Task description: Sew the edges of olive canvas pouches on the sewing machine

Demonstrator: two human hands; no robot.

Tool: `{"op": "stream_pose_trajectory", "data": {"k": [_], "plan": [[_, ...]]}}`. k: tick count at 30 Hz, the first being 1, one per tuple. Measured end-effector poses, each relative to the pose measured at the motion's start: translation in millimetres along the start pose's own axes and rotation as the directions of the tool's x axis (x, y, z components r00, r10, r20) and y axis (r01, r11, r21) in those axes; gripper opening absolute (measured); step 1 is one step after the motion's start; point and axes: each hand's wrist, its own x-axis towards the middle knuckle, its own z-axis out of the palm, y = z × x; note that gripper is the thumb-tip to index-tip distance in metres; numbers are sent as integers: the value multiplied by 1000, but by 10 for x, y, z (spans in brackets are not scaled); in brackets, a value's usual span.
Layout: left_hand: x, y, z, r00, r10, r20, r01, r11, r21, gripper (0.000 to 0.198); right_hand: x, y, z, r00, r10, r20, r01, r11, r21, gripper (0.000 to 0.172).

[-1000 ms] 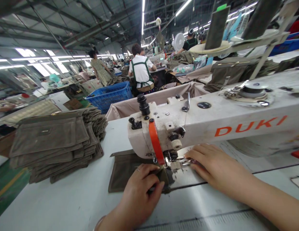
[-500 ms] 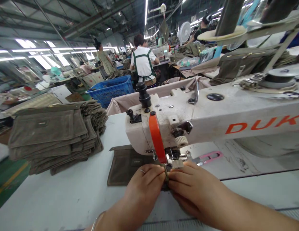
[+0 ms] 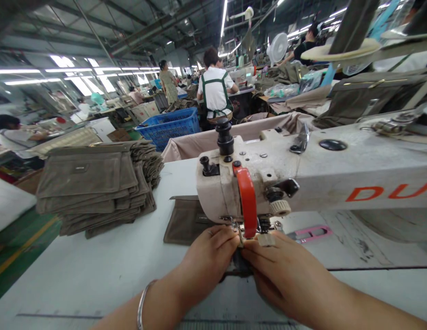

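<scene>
Left hand (image 3: 206, 261), right hand (image 3: 282, 270): grips clenched on edge of olive canvas panel (image 3: 185, 224), just below needle of sewing machine head (image 3: 247, 183). Panel under head; seam progress hidden. Stack of like panels (image 3: 92, 183) on table (image 3: 96, 270), left of head.

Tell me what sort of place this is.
Likely a sewing factory making fabric goods: an industrial DUKI sewing machine, a stack of olive-brown fabric panels, and a blue plastic crate among further workstations.
</scene>
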Motion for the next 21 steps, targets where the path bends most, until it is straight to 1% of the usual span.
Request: {"op": "stream_pose_trajectory", "data": {"k": [5, 11, 14, 17, 21], "plan": [[-22, 4, 4, 998, -33, -46, 32, 999, -35, 21, -3, 27, 20, 999, -17, -39, 17, 1000, -5, 24], [-9, -7, 26, 999, -26, -23, 25, 998, -58, 16, -51, 37, -13, 999, 5, -37, -4, 1000, 24, 20], [-15, -13, 43, 998, -33, -52, 29, 998, -64, 13, -86, 52, -25, 998, -2, -60, 6, 998, 68, 21], [-21, -13, 49, 995, -76, -63, 68, 991, -112, 13, -105, 69, -35, 997, -5, -83, 11, 997, 82, 25], [-22, -14, 38, 982, -185, -25, 177, 965, -194, 12, -79, 63, -35, 999, 15, -46, -13, 999, 42, 28]]}}
